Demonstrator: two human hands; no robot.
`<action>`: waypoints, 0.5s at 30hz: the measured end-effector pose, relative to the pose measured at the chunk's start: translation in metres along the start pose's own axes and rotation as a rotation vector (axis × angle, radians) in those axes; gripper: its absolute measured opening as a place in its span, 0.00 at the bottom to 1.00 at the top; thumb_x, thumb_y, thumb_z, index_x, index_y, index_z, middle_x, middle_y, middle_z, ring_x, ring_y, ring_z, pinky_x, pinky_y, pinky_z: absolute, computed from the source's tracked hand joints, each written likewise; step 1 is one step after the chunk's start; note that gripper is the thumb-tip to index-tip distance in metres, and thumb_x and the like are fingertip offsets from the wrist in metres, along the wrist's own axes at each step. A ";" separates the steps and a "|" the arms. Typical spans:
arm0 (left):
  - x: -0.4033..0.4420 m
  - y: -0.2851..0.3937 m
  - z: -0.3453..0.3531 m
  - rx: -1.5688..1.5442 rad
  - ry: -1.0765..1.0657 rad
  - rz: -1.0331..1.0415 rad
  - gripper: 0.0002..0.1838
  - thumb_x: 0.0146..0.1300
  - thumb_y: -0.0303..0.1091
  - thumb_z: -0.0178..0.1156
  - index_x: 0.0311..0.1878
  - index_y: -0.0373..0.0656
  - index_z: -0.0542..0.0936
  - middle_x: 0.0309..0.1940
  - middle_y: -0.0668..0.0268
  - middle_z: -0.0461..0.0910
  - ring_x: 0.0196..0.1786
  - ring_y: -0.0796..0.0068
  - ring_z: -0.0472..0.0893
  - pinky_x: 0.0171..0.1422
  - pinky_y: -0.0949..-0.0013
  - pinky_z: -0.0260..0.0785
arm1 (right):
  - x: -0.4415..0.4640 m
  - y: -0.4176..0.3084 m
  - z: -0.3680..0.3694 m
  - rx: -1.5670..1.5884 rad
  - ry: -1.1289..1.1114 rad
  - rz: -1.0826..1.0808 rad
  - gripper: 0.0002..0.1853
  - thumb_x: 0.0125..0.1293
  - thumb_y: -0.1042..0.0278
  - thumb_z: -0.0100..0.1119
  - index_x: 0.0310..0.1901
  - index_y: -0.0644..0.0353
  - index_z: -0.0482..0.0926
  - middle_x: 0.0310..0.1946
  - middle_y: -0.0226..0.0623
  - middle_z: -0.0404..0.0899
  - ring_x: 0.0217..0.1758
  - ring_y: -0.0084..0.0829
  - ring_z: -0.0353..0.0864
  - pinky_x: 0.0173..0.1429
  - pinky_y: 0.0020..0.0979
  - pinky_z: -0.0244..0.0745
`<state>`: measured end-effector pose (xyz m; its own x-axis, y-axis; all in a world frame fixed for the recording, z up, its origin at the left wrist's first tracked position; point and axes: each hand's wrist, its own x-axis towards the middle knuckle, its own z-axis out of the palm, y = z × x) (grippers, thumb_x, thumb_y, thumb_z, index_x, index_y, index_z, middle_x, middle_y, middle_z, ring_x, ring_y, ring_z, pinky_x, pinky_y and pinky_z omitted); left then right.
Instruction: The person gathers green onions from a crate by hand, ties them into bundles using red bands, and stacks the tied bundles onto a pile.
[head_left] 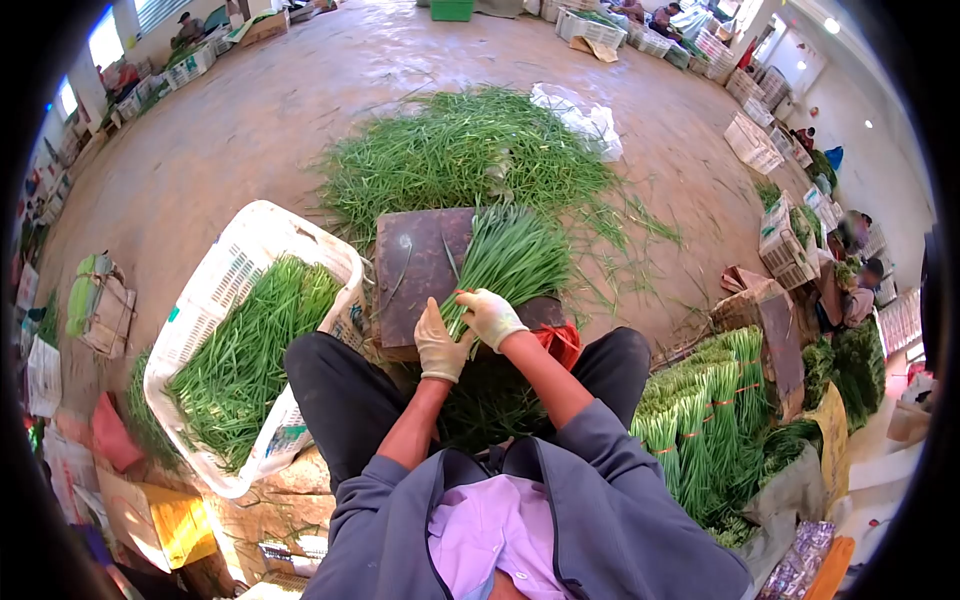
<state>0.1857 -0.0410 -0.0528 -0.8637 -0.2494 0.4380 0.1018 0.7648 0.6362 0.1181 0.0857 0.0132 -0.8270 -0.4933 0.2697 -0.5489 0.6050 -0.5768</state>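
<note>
A loose bunch of long green chives [515,255] slants across a dark, worn board [422,250] in front of me, leafy ends fanned out to the far right. My right hand [490,317], in a pale glove, is wrapped around the lower stalks. A small strip of red shows by its fingertips; what it is, I cannot make out. My left hand [440,345], gloved too, cups the stem ends from the left, thumb and fingers on either side of them. Red ties [560,343] hang at the board's right front corner, close to my right knee.
Beyond the board spreads a heap of loose greens [470,150] beside a white plastic bag [585,120]. A white crate [255,225] of chives stands at my left. Tied bundles [710,410] are stacked on my right. Other people sit among crates along the walls.
</note>
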 end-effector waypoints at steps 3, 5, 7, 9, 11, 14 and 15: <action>0.003 0.002 -0.008 -0.051 -0.073 -0.049 0.60 0.48 0.53 0.74 0.75 0.30 0.52 0.63 0.42 0.69 0.67 0.45 0.69 0.73 0.48 0.56 | 0.012 0.003 -0.002 -0.130 -0.181 -0.033 0.10 0.55 0.70 0.67 0.39 0.58 0.85 0.33 0.45 0.80 0.42 0.46 0.81 0.49 0.41 0.78; 0.003 0.005 -0.014 -0.088 -0.102 -0.051 0.58 0.49 0.52 0.73 0.75 0.29 0.54 0.63 0.42 0.70 0.66 0.45 0.69 0.73 0.49 0.57 | 0.014 0.006 -0.001 -0.134 -0.150 -0.034 0.07 0.56 0.69 0.67 0.36 0.59 0.84 0.33 0.44 0.80 0.42 0.44 0.81 0.49 0.40 0.78; 0.001 0.008 -0.020 -0.138 -0.075 -0.043 0.51 0.52 0.47 0.70 0.73 0.30 0.57 0.62 0.43 0.71 0.66 0.45 0.70 0.72 0.50 0.58 | 0.013 0.005 -0.010 -0.055 -0.053 -0.097 0.06 0.56 0.69 0.67 0.36 0.58 0.84 0.35 0.42 0.80 0.43 0.44 0.81 0.49 0.39 0.78; 0.001 0.003 -0.020 -0.190 -0.045 -0.033 0.45 0.55 0.42 0.67 0.72 0.31 0.61 0.61 0.44 0.72 0.65 0.46 0.71 0.72 0.51 0.60 | 0.009 0.005 -0.016 -0.009 -0.058 -0.075 0.06 0.56 0.71 0.67 0.37 0.58 0.84 0.38 0.42 0.80 0.44 0.44 0.81 0.50 0.39 0.78; 0.001 -0.010 -0.015 -0.380 0.048 -0.064 0.29 0.61 0.31 0.60 0.66 0.34 0.72 0.58 0.49 0.76 0.63 0.52 0.74 0.72 0.57 0.62 | 0.006 0.007 -0.017 0.035 -0.043 -0.091 0.08 0.56 0.73 0.68 0.39 0.58 0.85 0.40 0.44 0.80 0.44 0.46 0.81 0.51 0.38 0.78; 0.013 -0.016 -0.020 -0.430 0.074 -0.119 0.18 0.61 0.24 0.57 0.56 0.39 0.81 0.55 0.54 0.80 0.60 0.56 0.77 0.69 0.59 0.66 | 0.005 0.014 -0.009 -0.037 -0.095 -0.143 0.11 0.55 0.73 0.68 0.41 0.55 0.86 0.42 0.45 0.80 0.45 0.47 0.82 0.52 0.38 0.79; 0.018 -0.020 -0.021 -0.387 0.054 -0.095 0.16 0.59 0.25 0.61 0.51 0.41 0.84 0.52 0.56 0.82 0.59 0.55 0.77 0.69 0.57 0.66 | 0.005 0.013 -0.009 -0.061 -0.127 -0.169 0.11 0.55 0.73 0.68 0.42 0.55 0.86 0.43 0.45 0.80 0.46 0.46 0.82 0.52 0.38 0.79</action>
<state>0.1783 -0.0730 -0.0440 -0.8522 -0.3464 0.3920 0.2104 0.4591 0.8631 0.1062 0.0970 0.0142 -0.7024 -0.6637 0.2571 -0.6883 0.5415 -0.4828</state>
